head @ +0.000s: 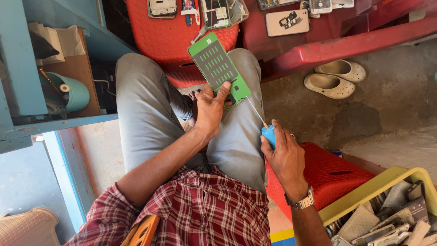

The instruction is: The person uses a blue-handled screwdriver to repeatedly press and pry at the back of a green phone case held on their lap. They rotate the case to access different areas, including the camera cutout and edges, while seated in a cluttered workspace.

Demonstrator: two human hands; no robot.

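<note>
A pair of pale clogs [336,78] is lying on the concrete floor [391,105]. A yellow crate [368,191] is holding scrap parts; a teal cup [75,92] is sitting on a shelf [59,120].

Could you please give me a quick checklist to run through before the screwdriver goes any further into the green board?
1. Left hand grips the green board at its near end: ok.
2. Board rests on the knee: ok.
3. Right hand holds the screwdriver by its blue handle: ok.
4. Screwdriver tip seated on a screw: cannot tell, too small.
5. Left thumb clear of the tip: not ok, it lies close by.
6. Loose screws accounted for: cannot tell.
</note>
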